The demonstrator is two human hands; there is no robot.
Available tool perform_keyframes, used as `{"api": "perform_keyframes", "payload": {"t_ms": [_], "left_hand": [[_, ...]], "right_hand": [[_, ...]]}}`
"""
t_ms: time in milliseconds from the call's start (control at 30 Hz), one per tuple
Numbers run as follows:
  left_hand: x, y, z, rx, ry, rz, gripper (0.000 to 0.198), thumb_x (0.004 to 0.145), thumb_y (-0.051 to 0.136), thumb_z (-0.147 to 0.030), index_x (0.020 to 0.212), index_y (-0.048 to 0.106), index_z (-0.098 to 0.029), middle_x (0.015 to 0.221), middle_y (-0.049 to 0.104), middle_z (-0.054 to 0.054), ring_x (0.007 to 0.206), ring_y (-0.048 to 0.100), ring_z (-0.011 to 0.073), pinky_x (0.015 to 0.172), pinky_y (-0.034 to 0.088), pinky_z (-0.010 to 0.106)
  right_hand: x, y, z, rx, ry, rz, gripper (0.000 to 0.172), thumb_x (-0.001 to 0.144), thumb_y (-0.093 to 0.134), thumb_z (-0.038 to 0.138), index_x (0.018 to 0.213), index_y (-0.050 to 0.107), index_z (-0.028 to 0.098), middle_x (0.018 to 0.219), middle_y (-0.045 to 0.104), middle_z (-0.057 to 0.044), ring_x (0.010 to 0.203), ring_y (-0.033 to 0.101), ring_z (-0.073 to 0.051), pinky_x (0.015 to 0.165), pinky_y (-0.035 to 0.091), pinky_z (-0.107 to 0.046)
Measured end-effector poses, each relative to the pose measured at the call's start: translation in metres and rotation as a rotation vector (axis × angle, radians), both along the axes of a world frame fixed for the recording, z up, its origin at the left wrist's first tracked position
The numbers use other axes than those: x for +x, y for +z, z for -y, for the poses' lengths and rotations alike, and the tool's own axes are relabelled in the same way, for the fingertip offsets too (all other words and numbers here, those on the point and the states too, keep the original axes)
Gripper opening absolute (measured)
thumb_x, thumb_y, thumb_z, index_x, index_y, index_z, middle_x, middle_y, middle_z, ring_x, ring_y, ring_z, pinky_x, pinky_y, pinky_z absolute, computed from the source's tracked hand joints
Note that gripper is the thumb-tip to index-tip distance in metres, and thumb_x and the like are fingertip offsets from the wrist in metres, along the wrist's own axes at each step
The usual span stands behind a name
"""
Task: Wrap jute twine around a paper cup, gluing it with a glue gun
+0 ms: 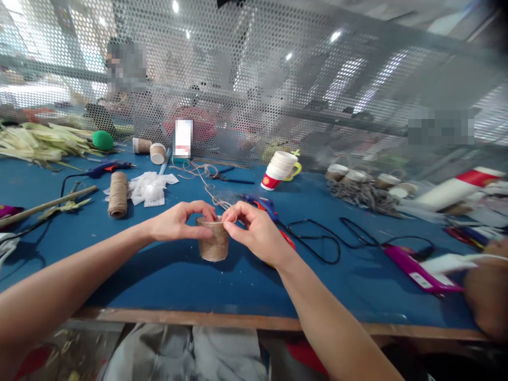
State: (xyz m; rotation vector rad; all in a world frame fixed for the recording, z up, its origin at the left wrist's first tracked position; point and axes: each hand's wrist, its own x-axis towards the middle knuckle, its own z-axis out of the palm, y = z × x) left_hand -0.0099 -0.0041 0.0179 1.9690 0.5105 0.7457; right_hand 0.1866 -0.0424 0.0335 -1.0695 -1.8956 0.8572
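Observation:
A paper cup wrapped in brown twine (214,244) is upright between my hands, near the front of the blue table. My left hand (184,221) grips its left side, thumb across the front and fingers at the rim. At the right of the rim, my right hand (252,227) pinches a strand of twine (231,207). Loose twine runs back from there across the table. A blue glue gun (262,202) lies just behind my right hand, and something red is partly hidden under that wrist.
A twine spool (118,194) and crumpled white material (148,188) are to the left. Stacked paper cups (278,170) stand at the back. Black cable (317,238) and a purple power strip (420,267) lie right. Another person's arm (488,288) shows at the right edge.

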Motion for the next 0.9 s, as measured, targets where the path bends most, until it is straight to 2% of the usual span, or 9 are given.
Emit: {"api": "perform_keyframes", "payload": {"t_ms": [300, 567, 900], "left_hand": [[0.013, -0.008, 0.011, 0.085, 0.222, 0.027, 0.011, 0.075, 0.056, -0.026, 0.073, 0.054, -0.015, 0.089, 0.059, 0.006, 0.099, 0.051, 0.0195, 0.088, 0.039, 0.033], [0.020, -0.011, 0.017, 0.052, 0.333, 0.047, 0.008, 0.071, 0.055, -0.021, 0.068, 0.051, -0.016, 0.088, 0.057, 0.006, 0.090, 0.052, 0.0180, 0.082, 0.041, 0.032], [0.026, -0.013, 0.019, 0.006, 0.415, 0.081, 0.007, 0.068, 0.053, -0.021, 0.065, 0.050, -0.016, 0.084, 0.054, 0.006, 0.089, 0.049, 0.0195, 0.083, 0.039, 0.035]], "right_hand": [[-0.008, -0.004, 0.002, 0.163, -0.074, 0.190, 0.009, 0.073, 0.051, 0.017, 0.068, 0.045, 0.020, 0.071, 0.058, 0.000, 0.067, 0.054, -0.013, 0.068, 0.044, -0.027], [-0.010, -0.006, 0.001, 0.226, -0.112, 0.263, 0.008, 0.073, 0.050, 0.016, 0.068, 0.045, 0.021, 0.072, 0.057, -0.001, 0.069, 0.054, -0.014, 0.069, 0.043, -0.028], [-0.013, -0.004, 0.004, 0.254, -0.137, 0.301, 0.010, 0.073, 0.049, 0.013, 0.066, 0.045, 0.020, 0.071, 0.056, -0.001, 0.069, 0.053, -0.015, 0.067, 0.043, -0.029]]}}
